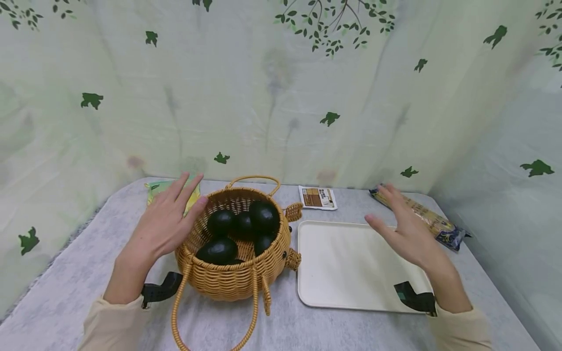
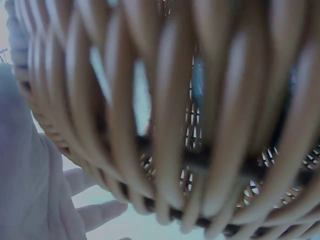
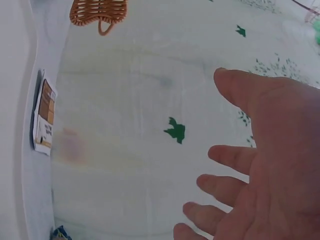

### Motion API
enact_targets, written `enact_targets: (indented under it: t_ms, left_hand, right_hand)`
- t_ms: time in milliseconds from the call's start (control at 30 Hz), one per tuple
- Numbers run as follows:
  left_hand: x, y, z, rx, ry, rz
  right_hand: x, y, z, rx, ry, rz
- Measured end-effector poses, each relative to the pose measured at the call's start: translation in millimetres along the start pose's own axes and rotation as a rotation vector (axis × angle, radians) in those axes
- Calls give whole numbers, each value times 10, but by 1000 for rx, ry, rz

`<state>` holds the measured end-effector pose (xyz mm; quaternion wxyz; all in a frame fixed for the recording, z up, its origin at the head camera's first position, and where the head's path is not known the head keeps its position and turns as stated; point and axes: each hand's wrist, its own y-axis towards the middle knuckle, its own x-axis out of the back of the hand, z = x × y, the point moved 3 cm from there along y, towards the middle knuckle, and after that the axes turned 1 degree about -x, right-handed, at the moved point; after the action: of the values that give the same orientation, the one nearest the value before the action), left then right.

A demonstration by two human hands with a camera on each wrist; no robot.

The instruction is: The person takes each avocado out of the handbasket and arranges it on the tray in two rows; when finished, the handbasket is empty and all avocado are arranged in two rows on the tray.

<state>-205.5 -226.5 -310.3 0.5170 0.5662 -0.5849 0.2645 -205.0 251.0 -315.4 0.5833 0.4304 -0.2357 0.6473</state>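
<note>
Wicker basket (image 1: 224,282) between hands (image 1: 164,222) (image 1: 410,239), nearer left

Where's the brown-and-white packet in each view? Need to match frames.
Head: brown-and-white packet right of centre, beyond the white tray.
Left wrist: not in it.
Right wrist: near the left edge, about mid-height.
Shared landmark: wicker basket, left of centre in head, filling most of left wrist, top left in right wrist.
</note>
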Motion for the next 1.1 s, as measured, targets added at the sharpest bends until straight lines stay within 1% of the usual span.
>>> enact_targets:
  t_ms: [67, 133, 200, 267, 367, 500, 633, 733, 933, 1100]
  left_hand:
    - [-5, 6, 16, 1, -15, -4]
    - [-13, 17, 33, -4, -56, -12]
    - [-23, 34, 46, -20, -109, -29]
    - [-37, 47, 65, -44, -166, -44]
    - [-70, 67, 99, -82, -259, -39]
    - [-123, 81, 148, -120, -346, -10]
    - [-186, 90, 182, -147, -406, 21]
    - [-241, 95, 203, -149, -443, 44]
    - [-297, 98, 241, -141, -505, 67]
    - [-341, 92, 274, -144, -518, 87]
  right_hand:
    - [-37, 19, 24, 33, 39, -34]
    - [-74, 38, 49, 60, 71, -63]
    - [-110, 56, 78, 78, 110, -75]
    - [-149, 79, 110, 86, 147, -71]
    - [-201, 112, 168, 94, 198, -60]
    - [-236, 133, 254, 110, 242, -74]
    - [-273, 160, 312, 124, 283, -92]
    - [-305, 204, 364, 147, 324, -94]
    - [-383, 309, 585, 213, 392, -68]
    - [-523, 397, 745, 245, 439, -35]
